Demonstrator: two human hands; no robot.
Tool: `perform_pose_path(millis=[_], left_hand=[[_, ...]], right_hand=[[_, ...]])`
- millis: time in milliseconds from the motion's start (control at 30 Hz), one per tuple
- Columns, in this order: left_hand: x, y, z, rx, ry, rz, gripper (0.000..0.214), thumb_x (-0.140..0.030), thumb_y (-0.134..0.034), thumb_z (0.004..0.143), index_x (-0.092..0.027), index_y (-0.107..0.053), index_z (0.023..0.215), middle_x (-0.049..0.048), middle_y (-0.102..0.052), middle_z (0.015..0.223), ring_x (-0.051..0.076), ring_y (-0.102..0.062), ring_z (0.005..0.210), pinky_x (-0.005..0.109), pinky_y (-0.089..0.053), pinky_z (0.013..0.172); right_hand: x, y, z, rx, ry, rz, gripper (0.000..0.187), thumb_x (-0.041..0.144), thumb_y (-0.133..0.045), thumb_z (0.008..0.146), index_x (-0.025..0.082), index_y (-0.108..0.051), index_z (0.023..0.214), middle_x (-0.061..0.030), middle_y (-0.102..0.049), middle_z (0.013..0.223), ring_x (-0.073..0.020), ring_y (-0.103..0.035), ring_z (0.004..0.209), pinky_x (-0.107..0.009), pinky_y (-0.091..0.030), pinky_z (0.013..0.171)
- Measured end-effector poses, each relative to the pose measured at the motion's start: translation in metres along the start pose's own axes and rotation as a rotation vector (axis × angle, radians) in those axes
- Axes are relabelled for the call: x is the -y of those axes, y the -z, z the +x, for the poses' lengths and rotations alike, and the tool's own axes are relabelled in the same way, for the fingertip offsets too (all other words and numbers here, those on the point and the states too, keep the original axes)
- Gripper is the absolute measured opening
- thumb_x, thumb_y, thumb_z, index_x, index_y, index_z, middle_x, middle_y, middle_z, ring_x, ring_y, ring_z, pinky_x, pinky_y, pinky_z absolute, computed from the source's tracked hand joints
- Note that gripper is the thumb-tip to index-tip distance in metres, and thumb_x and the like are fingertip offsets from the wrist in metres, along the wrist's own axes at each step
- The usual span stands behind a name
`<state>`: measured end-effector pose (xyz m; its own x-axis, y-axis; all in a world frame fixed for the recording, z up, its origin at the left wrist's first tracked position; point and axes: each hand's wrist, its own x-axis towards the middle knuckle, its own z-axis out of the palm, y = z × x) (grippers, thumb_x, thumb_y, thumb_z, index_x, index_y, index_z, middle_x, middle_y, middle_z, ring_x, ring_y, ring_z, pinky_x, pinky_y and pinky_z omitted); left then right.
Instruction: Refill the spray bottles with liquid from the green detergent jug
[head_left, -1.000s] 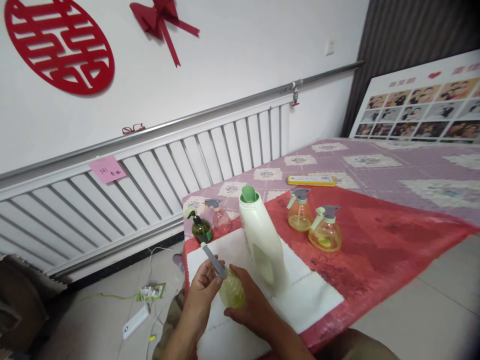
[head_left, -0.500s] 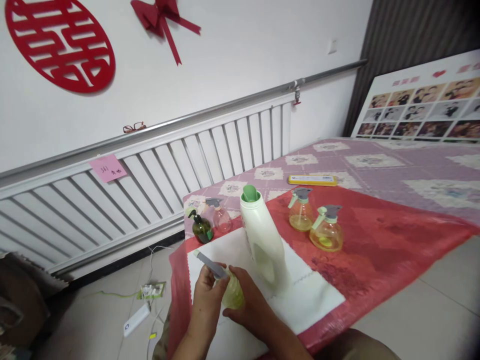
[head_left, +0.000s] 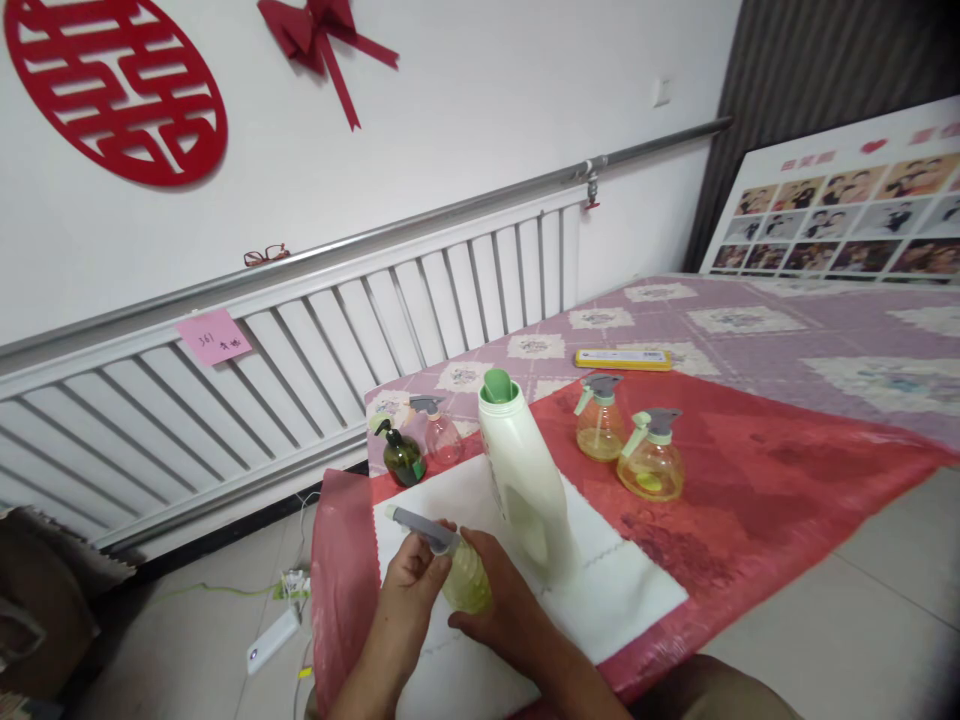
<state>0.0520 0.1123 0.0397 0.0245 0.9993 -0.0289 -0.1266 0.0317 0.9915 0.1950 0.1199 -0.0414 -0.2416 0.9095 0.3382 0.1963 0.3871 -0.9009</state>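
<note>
Both hands hold one spray bottle [head_left: 466, 585], a clear, textured one with yellow-green liquid and a grey trigger head. My left hand [head_left: 409, 585] grips it at the neck, fingers closed just under the spray head, which points to the left. Around the body of the bottle wraps my right hand [head_left: 499, 595] from the right side. The bottle is tilted above a white cloth [head_left: 637, 605]. Just behind it stands a large pale-green jug [head_left: 529, 480], without a lid and with a green spout in its mouth.
Two spray bottles with yellow liquid, one round [head_left: 651, 468] and one slimmer [head_left: 598, 430], stand on red plastic sheeting [head_left: 750, 450]. At left are a dark pump bottle [head_left: 405, 458] and a clear pink spray bottle [head_left: 444, 438]. A yellow flat box [head_left: 622, 360] lies behind.
The held spray bottle's head has tipped slightly, and my hands have shifted a little around it. At the left table edge, the red sheeting now spreads further outward.
</note>
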Motion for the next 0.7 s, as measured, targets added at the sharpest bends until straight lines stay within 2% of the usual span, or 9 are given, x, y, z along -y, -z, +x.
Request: perform_pose_path(millis=[200,367,567,700], left_hand=[[0.002,-0.016,-0.001,-0.172,-0.004,-0.061,0.046,-0.04,-0.084,0.06,-0.021,-0.066,0.097,0.0054,-0.072,0.097,0.022,-0.066,0.094,0.034,-0.05,0.084],[0.005,-0.019,-0.004,-0.189,0.022,-0.03,0.049,-0.045,-0.08,0.065,-0.02,-0.063,0.103,0.0063,-0.07,0.098,0.022,-0.065,0.094,0.033,-0.049,0.083],[0.007,-0.02,-0.002,-0.295,0.027,-0.076,0.057,-0.047,-0.086,0.054,-0.019,-0.061,0.097,0.0039,-0.068,0.09,0.019,-0.065,0.085,0.032,-0.05,0.079],[0.011,-0.022,-0.001,-0.315,0.018,-0.089,0.053,-0.049,-0.083,0.058,-0.019,-0.06,0.096,0.0003,-0.067,0.085,0.017,-0.064,0.08,0.031,-0.05,0.077]], right_hand=[[-0.012,-0.008,-0.003,-0.05,0.016,-0.165,0.09,0.017,-0.078,0.06,0.023,-0.037,0.141,-0.0157,-0.045,0.141,-0.0331,-0.04,0.134,-0.054,-0.035,0.111],[-0.016,-0.011,-0.003,-0.119,0.087,-0.267,0.087,0.016,-0.078,0.062,0.02,-0.039,0.139,-0.0179,-0.049,0.137,-0.0338,-0.044,0.13,-0.054,-0.039,0.108],[-0.014,-0.009,-0.003,-0.164,0.123,-0.37,0.084,0.016,-0.079,0.062,0.021,-0.043,0.138,-0.0166,-0.053,0.134,-0.0339,-0.047,0.127,-0.053,-0.042,0.106],[-0.01,-0.009,-0.002,-0.159,0.108,-0.403,0.082,0.018,-0.08,0.063,0.022,-0.045,0.137,-0.0158,-0.054,0.133,-0.0344,-0.049,0.125,-0.053,-0.042,0.105]])
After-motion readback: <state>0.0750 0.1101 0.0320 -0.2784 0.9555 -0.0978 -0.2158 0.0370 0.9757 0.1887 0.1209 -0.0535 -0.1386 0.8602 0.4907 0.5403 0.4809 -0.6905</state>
